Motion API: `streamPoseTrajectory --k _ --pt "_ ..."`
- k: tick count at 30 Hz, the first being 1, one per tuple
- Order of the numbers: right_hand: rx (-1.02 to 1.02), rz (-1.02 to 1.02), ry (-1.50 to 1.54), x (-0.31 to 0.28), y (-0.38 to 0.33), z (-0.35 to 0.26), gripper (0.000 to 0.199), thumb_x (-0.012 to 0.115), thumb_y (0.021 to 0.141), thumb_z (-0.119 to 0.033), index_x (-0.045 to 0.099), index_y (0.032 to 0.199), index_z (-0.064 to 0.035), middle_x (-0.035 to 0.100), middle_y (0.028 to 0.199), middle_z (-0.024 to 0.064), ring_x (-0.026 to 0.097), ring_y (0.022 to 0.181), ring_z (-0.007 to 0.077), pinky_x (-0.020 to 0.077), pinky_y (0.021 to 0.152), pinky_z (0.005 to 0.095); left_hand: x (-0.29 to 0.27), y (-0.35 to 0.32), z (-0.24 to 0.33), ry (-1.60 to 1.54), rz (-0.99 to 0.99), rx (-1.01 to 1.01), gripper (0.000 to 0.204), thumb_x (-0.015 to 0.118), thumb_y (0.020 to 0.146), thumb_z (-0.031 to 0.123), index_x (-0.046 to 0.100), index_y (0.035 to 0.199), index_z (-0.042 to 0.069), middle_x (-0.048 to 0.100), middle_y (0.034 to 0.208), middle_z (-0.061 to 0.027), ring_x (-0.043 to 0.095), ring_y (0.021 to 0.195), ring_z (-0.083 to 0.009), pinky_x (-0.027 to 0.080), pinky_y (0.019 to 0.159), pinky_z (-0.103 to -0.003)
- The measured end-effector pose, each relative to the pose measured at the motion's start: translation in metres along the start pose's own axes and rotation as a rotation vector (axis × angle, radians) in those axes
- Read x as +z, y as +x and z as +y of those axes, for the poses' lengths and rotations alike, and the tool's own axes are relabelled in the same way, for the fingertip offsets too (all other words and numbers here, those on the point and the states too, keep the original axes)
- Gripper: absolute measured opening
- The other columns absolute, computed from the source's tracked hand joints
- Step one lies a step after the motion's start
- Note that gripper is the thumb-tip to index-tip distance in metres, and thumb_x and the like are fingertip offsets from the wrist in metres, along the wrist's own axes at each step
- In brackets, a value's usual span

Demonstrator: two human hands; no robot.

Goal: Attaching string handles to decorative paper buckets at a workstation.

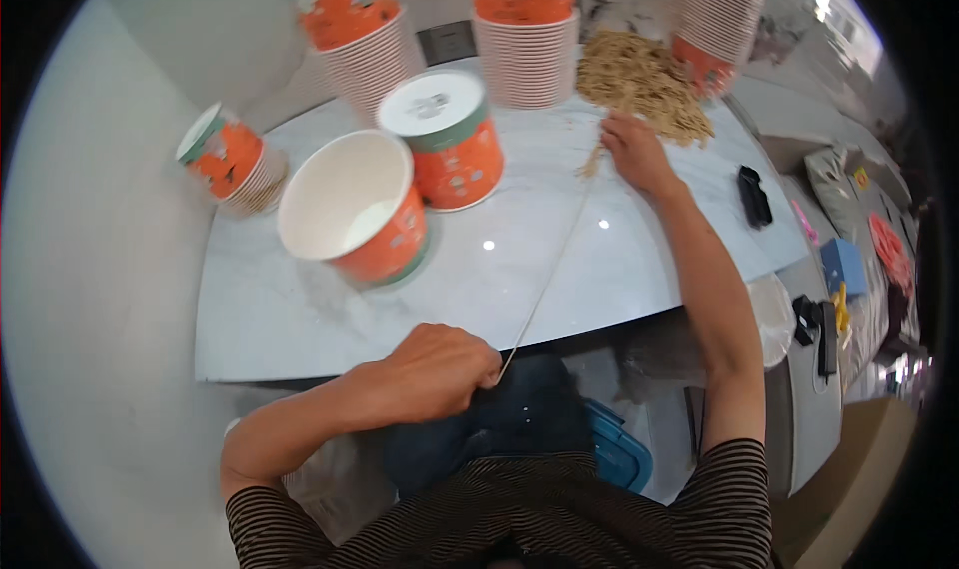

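Pale marble-patterned tabletop (619,259) fills the middle of our view, glossy enough to throw back two ceiling lights, with a grey floor around it. We take the open orange paper cup with a white inside (352,209) as our landmark: it lies tipped toward us near the table's left front. Just behind it to the right stands a capped orange paper cup with a white lid (447,137), upright. Left of the landmark lies a short stack of orange cups on its side (232,161), and behind it rise taller nested stacks of orange cups (526,39), seemingly kept at the back so the front stays free for working. Far right of the landmark, at the back, sits a loose heap of tan straw-like fibres (641,81). Our right hand (635,151) rests at the heap's near edge, fingers pressed together on a small tuft of fibres. From there a long thin pale strand (547,274) runs taut across the table, passing to the right of the landmark, down to our left hand (432,371), which is closed into a fist in front of the table edge and pinches the strand's near end; we judge the two hands sit wide apart to keep it stretched straight. Well right of the landmark, a small black object (753,195) lies by the table's edge.
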State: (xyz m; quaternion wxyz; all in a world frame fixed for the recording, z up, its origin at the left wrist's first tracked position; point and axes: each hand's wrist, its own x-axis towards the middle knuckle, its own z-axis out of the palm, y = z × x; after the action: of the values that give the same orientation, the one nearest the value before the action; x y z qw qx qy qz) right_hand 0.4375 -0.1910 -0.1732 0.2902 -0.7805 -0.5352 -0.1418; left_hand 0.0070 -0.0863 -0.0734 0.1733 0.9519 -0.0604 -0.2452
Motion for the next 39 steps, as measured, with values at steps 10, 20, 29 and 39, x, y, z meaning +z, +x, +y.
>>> streamPoseTrajectory --k 10,20,29,39 --pt "0.151 -0.659 0.973 -0.072 -0.057 -0.298 0.034 0.077 0.094 -0.007 0.07 0.126 0.0024 0.077 0.099 0.0083 0.074 0.068 0.0128 0.0555 0.055 0.025 0.014 -0.065 -0.021 -0.12 0.675 -0.175 0.008 0.068 0.089 0.009 0.072 0.096 0.005 0.071 0.091 -0.0131 0.069 0.092 -0.0361 0.053 0.076 -0.047" --pt "0.292 -0.715 1.012 -0.021 -0.084 -0.334 0.015 0.07 0.099 -0.006 0.077 0.108 0.0045 0.076 0.083 0.0056 0.068 0.069 0.0086 0.0566 0.065 0.0249 0.03 -0.078 -0.031 -0.059 0.694 -0.236 0.006 0.066 0.087 0.006 0.069 0.092 0.003 0.071 0.092 -0.014 0.068 0.092 -0.0373 0.053 0.076 -0.047" --pt "0.366 -0.509 0.983 -0.025 -0.093 -0.309 0.015 0.073 0.097 -0.012 0.077 0.098 0.0027 0.071 0.08 -0.001 0.059 0.075 0.0038 0.0494 0.068 0.0229 0.022 -0.095 -0.035 -0.133 0.729 -0.17 0.005 0.068 0.089 0.007 0.068 0.093 0.003 0.069 0.089 -0.0152 0.068 0.089 -0.0379 0.053 0.074 -0.047" --pt "0.544 -0.188 1.116 -0.038 -0.085 -0.288 0.019 0.075 0.098 -0.016 0.078 0.101 0.0029 0.064 0.075 -0.0065 0.047 0.066 0.0 0.0357 0.057 0.0204 -0.028 -0.03 -0.046 0.19 1.308 -0.219 0.035 0.081 0.087 0.013 0.065 0.116 0.003 0.073 0.1 -0.0164 0.071 0.091 -0.0353 0.056 0.078 -0.044"
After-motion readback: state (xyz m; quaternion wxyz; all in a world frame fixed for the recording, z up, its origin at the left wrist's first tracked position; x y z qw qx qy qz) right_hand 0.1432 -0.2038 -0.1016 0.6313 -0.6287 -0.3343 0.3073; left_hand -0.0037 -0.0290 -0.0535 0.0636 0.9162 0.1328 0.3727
